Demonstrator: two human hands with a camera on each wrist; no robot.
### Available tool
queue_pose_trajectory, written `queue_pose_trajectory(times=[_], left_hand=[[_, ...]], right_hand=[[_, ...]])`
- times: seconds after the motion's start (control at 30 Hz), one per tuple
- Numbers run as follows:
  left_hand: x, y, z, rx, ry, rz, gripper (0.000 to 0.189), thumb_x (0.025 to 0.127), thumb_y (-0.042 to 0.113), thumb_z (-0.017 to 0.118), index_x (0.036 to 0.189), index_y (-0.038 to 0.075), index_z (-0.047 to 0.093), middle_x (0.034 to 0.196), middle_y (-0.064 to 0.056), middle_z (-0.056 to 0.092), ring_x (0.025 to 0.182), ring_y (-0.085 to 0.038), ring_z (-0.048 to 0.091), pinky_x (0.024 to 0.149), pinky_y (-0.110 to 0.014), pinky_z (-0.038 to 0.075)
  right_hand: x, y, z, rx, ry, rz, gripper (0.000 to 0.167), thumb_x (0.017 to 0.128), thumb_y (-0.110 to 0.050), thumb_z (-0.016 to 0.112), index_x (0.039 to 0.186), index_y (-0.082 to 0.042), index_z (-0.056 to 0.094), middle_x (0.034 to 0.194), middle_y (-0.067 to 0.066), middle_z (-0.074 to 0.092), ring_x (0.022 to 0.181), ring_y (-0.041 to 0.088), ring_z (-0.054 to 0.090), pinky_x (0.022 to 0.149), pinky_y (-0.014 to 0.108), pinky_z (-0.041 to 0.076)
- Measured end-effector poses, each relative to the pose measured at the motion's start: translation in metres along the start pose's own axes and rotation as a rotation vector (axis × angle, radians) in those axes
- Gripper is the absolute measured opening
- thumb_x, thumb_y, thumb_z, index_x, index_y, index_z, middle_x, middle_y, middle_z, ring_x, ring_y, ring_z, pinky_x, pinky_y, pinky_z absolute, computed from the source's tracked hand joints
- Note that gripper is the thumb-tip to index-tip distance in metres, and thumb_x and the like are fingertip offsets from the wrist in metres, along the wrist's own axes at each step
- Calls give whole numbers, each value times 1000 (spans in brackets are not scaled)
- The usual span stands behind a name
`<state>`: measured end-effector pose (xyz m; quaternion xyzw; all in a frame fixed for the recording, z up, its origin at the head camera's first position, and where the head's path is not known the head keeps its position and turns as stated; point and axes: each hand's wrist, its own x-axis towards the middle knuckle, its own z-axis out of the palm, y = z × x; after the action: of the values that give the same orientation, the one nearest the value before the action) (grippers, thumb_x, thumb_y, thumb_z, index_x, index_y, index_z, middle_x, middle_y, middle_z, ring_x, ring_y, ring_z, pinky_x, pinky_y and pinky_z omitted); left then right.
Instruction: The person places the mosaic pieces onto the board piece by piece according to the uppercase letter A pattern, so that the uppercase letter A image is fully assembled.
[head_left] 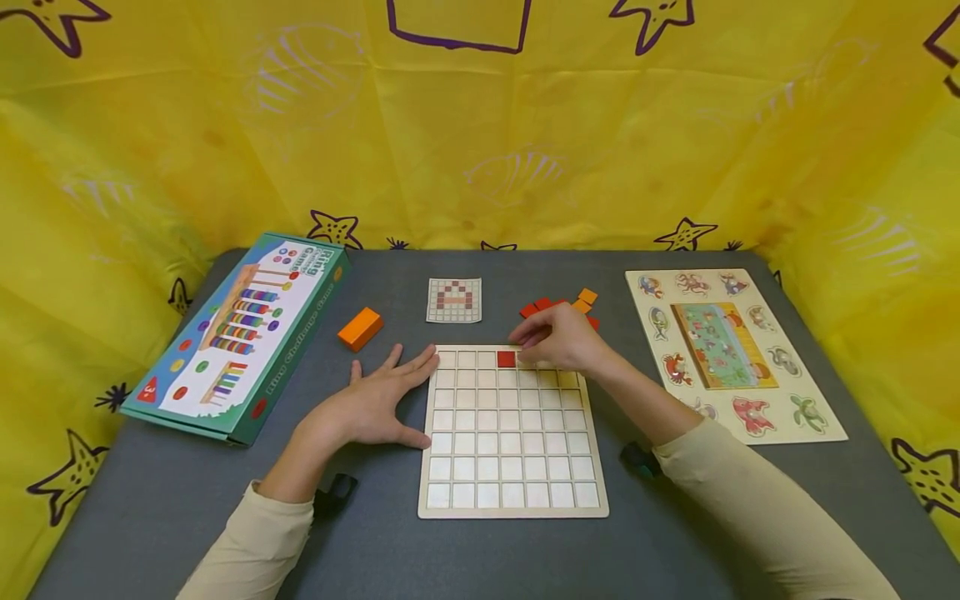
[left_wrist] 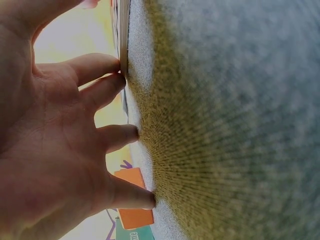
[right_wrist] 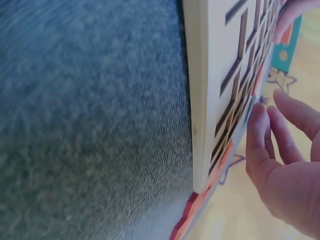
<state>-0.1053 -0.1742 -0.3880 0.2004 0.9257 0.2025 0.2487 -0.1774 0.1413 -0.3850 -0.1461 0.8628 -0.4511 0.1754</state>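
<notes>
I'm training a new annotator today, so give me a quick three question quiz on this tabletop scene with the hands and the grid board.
1. True or false: exactly one red square tile sits in the pale wooden grid board.
2. Which hand lies flat on the grey table, fingertips at the board's edge? A) left hand B) right hand
3. What lies between the green game box and the small paper pattern card?

Key: 1. True. 2. A. 3. An orange wooden block.
</notes>
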Motion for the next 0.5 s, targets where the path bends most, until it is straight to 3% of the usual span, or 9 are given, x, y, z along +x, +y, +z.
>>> queue_pose_trajectory(times=[0.3,0.5], left_hand=[[0,0,2,23,12,15,116,79,51,88,168,23,19,177,2,9,160,-47,1,107,-90,-6],[0,-2,2,29,9,23,116,80,51,87,169,23,17,177,2,9,160,-48,0,106,-90,-6]], right_hand=[[-9,5,-14,9,49,70,29,83,-4,85,111,-5,81,103,11,78,90,21,72,77,31,59],[-13,13,-23,16,67,62,29,83,-5,84,112,-3,80,101,11,79,86,19,72,74,29,58]])
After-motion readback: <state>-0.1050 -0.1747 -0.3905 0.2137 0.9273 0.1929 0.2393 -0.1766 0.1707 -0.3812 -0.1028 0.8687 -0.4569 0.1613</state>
